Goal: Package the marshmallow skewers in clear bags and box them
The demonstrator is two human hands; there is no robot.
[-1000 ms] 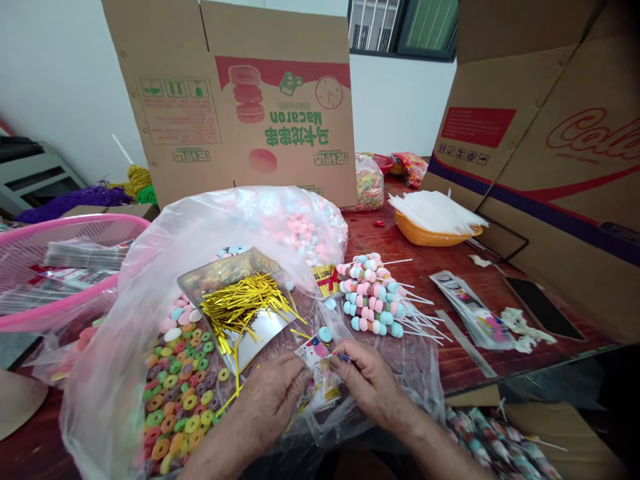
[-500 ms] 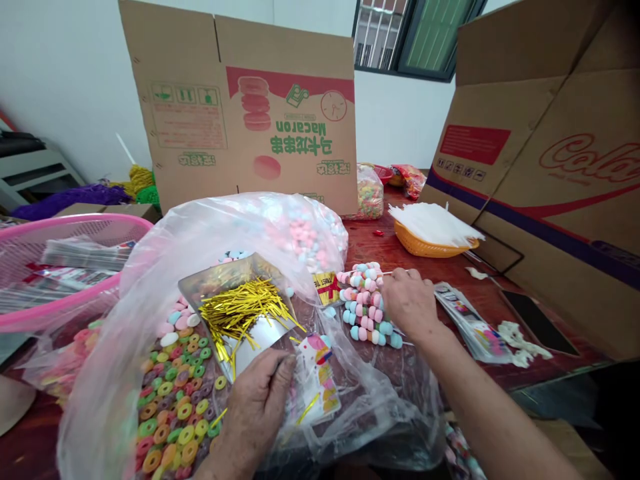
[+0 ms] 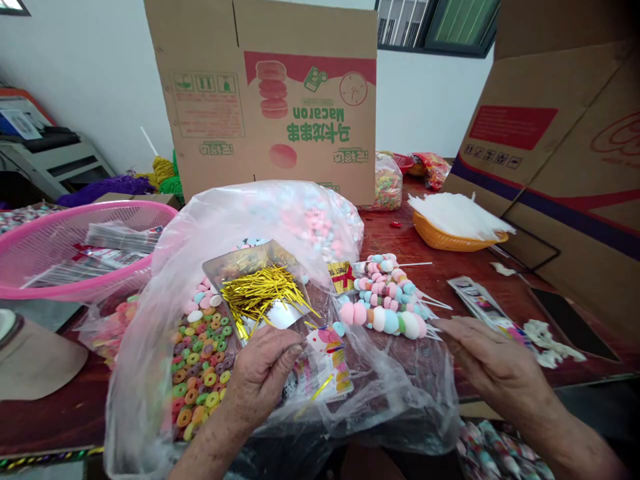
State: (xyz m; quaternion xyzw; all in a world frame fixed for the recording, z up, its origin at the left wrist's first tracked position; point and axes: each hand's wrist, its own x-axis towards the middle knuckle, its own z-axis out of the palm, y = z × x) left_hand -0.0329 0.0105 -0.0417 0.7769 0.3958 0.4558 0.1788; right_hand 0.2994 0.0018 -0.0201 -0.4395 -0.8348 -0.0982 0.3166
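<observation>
My left hand is closed on a small printed cellophane bag and holds it over a big clear plastic bag of ring candies. My right hand pinches the stick end of a marshmallow skewer of pink, white and blue pieces, held level and pointing left toward the small bag. A pile of finished marshmallow skewers lies just behind it. A tray of gold twist ties rests on the big bag above my left hand.
A pink basket with packets stands at the left. An orange basket of white sticks sits at the back right. Flat printed bags and a black phone lie at the right. Tall cardboard boxes stand behind and at the right.
My right hand left the small bag, reached to the skewer pile, and came back toward me holding one marshmallow skewer by its stick. My left hand kept the small bag.
</observation>
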